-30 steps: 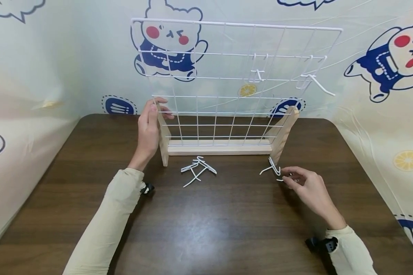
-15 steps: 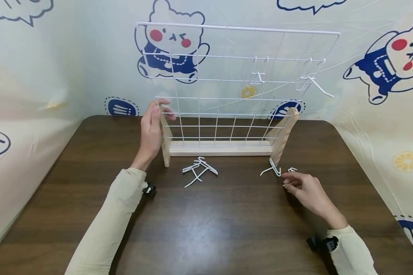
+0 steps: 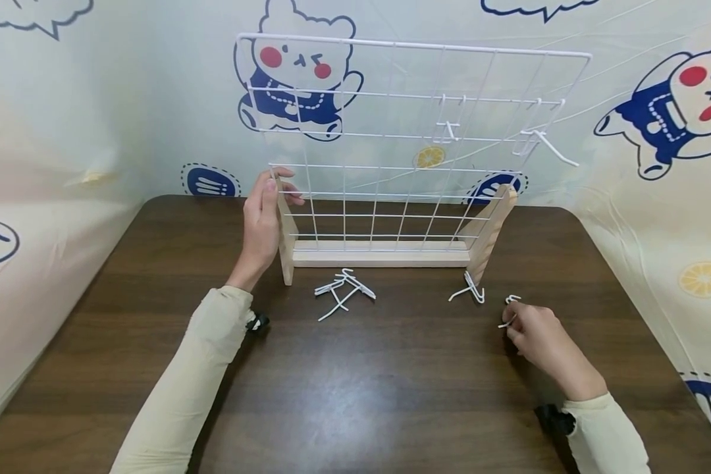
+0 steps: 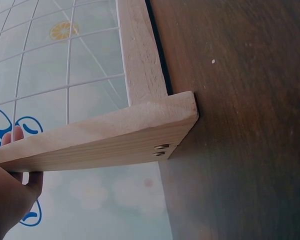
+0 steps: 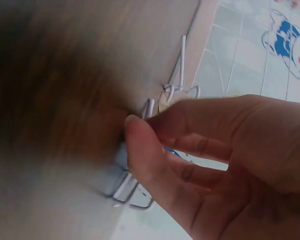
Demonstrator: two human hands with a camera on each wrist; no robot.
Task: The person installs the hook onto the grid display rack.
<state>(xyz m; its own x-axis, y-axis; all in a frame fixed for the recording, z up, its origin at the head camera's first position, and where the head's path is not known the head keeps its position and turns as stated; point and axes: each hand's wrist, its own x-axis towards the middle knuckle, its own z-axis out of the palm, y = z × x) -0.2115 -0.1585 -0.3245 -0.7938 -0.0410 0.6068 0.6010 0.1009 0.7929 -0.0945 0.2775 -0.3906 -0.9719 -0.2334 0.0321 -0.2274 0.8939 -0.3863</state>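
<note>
A white wire grid rack [image 3: 391, 168] stands upright between light wooden side supports at the back of the table. My left hand [image 3: 263, 220] grips the left wooden support [image 4: 105, 135], thumb on the near side and fingers reaching behind. Over the table to the right, my right hand [image 3: 539, 336] pinches a white wire hook [image 5: 124, 189] between thumb and fingers, which hide its middle. Another white hook [image 3: 468, 289] lies by the foot of the right support. Two hooks hang on the grid: a short-looking one [image 3: 448, 128] and one at the right end [image 3: 545, 145].
A small pile of white hooks [image 3: 343, 289] lies before the rack's wooden crossbar [image 3: 382, 255]. The brown table [image 3: 343, 388] ends at a printed cloth backdrop [image 3: 172, 99] behind and at both sides.
My right hand has moved a little to the right, drawing the pinched hook away from the one by the support. The left hand keeps its grip on the wooden support.
</note>
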